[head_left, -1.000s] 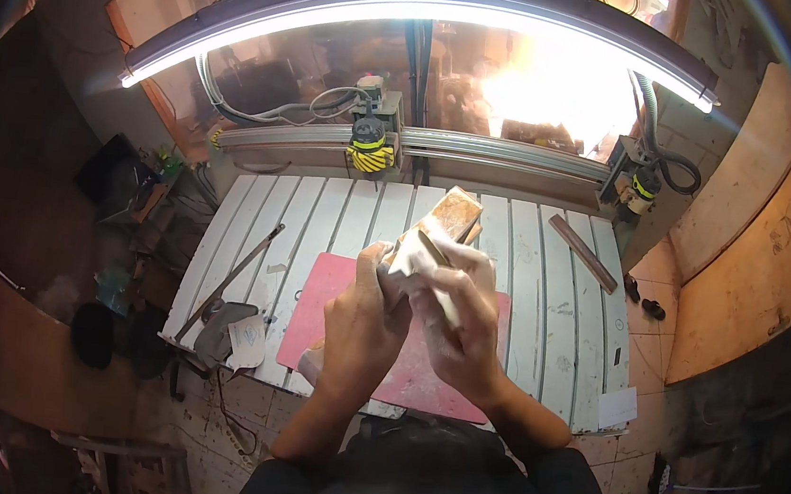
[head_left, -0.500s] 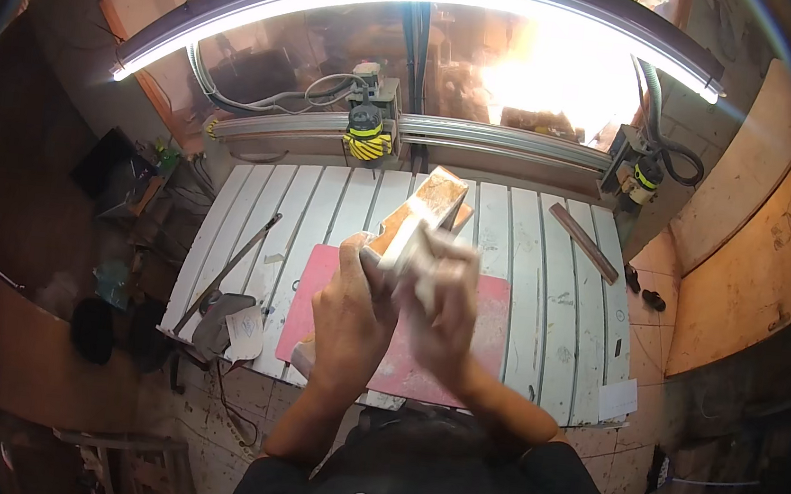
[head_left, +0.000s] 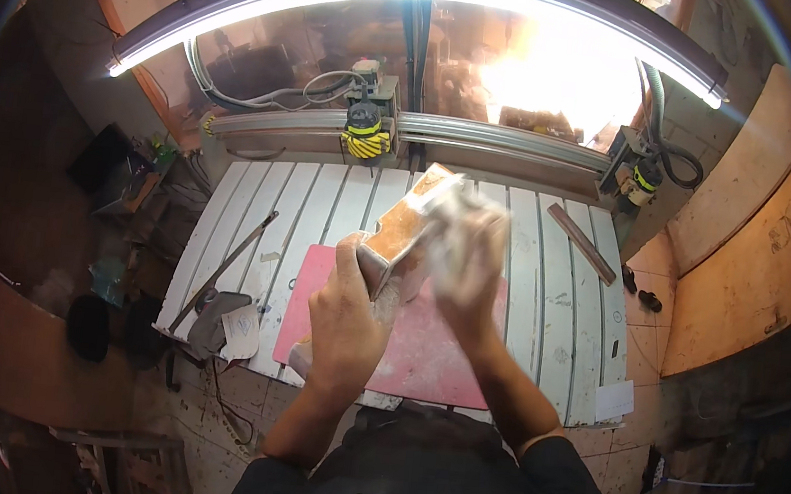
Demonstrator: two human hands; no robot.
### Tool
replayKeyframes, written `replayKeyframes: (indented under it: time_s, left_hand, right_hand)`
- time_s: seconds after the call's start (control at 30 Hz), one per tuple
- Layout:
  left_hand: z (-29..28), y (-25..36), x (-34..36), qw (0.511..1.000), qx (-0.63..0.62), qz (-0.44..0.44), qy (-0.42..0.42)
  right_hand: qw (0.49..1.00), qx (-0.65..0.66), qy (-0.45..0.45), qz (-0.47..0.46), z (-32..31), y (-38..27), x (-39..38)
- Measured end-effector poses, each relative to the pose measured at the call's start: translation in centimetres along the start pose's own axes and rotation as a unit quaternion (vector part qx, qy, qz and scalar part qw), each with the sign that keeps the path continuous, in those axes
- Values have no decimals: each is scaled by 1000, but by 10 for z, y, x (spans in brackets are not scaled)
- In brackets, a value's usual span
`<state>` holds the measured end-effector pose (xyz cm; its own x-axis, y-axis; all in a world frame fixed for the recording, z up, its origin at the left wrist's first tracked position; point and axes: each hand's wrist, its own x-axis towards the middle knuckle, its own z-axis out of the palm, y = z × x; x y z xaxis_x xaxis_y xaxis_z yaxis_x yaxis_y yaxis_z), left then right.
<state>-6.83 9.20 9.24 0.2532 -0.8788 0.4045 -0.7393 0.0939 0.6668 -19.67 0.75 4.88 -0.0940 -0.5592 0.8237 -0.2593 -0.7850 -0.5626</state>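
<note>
Head view: the left hand clamps the lower end of a wooden block, its long axis rising up and right above the pink mat on the counter; the blurred right hand presses a pale cloth against its upper end.

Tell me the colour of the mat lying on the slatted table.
Pink, dusted with pale powder; the mat shows best in the head view, under both hands.

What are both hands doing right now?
Left hand: closed around the wooden piece.
Right hand: blurred, pressing a pale cloth against it.
</note>
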Motion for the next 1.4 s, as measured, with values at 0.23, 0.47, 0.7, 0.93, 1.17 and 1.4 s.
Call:
replayKeyframes:
  time_s: [0.23,0.47,0.7,0.93,1.17,1.4]
  left_hand:
    - [-3,-5,-1,999,-12,32,27]
    - [-2,-4,-20,997,-34,74,-14]
    - [3,-1,-24,989,-49,139,-22]
    - [4,8,-19,991,-58,110,-41]
    - [6,12,-10,992,-66,86,-68]
    - [6,7,-2,992,-43,96,-67]
  right_hand:
    - [996,-77,-36,39,-22,5,20]
    - [958,-229,-162,-56,-52,-30,54]
    - [947,-210,-237,-47,-65,-36,54]
    - [964,-142,-225,25,-73,-35,52]
    - [970,-39,-234,46,-69,-44,51]
    - [964,-79,-247,53,-68,-47,54]
